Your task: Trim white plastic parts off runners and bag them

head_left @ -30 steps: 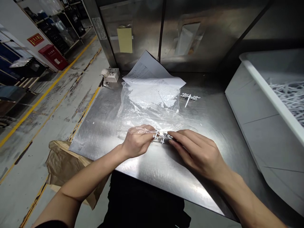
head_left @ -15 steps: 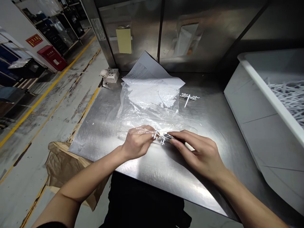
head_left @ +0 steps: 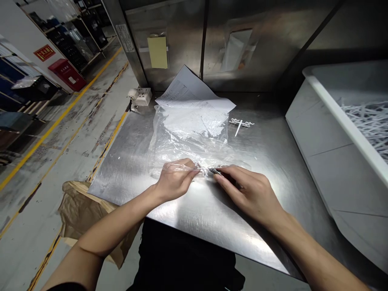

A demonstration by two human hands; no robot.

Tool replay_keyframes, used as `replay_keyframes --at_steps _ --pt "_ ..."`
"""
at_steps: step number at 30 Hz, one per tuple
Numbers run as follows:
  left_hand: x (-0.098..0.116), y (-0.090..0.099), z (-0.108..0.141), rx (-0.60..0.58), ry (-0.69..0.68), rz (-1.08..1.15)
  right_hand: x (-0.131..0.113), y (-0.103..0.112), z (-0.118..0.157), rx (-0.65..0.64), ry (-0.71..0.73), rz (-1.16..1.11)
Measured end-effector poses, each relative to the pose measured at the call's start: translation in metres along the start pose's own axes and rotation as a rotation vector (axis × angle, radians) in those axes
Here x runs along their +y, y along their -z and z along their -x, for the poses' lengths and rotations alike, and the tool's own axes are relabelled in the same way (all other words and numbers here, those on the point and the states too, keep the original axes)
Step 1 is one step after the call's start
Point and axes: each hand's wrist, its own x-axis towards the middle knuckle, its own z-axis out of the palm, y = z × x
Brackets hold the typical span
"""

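My left hand [head_left: 177,180] is closed, its thumb and fingers pinching a small white plastic sprue [head_left: 205,171] with short branches. Clear film from the plastic bag [head_left: 194,147] lies across those fingers. From the right, my right hand [head_left: 250,188] pinches a small dark tool with a metal edge [head_left: 215,172], its tip against or very near the sprue. The tool's exact kind is hidden by the fingers. Both hands are at the bag's near edge, just above the metal table. Another white sprue [head_left: 241,124] lies on the table beyond my right hand.
A large grey-white bin [head_left: 321,133] with many thin white plastic pieces stands at the right. Printed paper [head_left: 189,93] lies behind the bag, near a white power socket [head_left: 141,97]. Brown paper [head_left: 81,210] hangs by the table's left edge [head_left: 100,171].
The sprue between my hands has turned and moved slightly up toward the bag's edge. My right hand has shifted a little left, and its tool has moved with it.
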Motion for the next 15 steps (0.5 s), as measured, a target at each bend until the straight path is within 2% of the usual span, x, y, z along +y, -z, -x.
replay_keyframes --at_steps 5,10,12,15 --pt "-0.002 0.001 -0.001 0.066 -0.053 0.016 0.001 0.006 0.000 0.033 -0.159 -0.081" --pt "-0.002 -0.002 0.001 0.122 -0.111 -0.024 -0.002 0.010 0.001 -0.020 -0.291 -0.219" --pt "0.000 -0.004 0.001 0.110 -0.166 -0.037 -0.005 0.011 0.001 -0.011 -0.301 -0.247" --pt "0.007 -0.005 0.000 0.022 -0.236 -0.064 -0.010 0.012 0.001 0.044 -0.302 -0.258"
